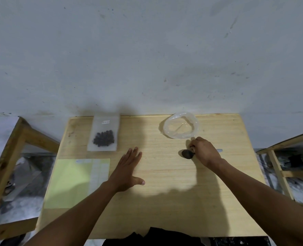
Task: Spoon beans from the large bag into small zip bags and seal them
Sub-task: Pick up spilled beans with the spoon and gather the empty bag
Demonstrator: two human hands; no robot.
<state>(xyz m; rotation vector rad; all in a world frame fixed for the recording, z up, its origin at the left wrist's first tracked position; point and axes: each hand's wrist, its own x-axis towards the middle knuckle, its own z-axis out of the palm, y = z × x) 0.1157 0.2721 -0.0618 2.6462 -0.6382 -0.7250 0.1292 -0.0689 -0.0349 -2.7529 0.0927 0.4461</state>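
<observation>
I see a light wooden bench (165, 201) against a grey wall (147, 50). My left hand (127, 171) lies flat on the bench near the middle, fingers (133, 153) straight and together, thumb out to the side, holding nothing. My right hand (205, 151) is further right, fingers curled round the handle of a spoon (188, 154); the dark bowl of the spoon sticks out to the left of the hand and sits on or just above the bench, can't tell which. A bit of the handle end shows past the right side of the hand.

The large bag (181, 125), clear plastic with its mouth rolled open, sits at the far edge of the bench, just beyond the right hand. I can't make out any beans inside it. One small zip bag (103, 134) lies flat at the far left, with a cluster of dark beans (104, 138) inside; whether its zip is closed I can't tell. Near the left edge, closer to me, lies a pale green sheet (70, 183) with more clear bags (99, 174) partly over its right side.

Wooden frames (10, 157) stand on both sides of the bench.
</observation>
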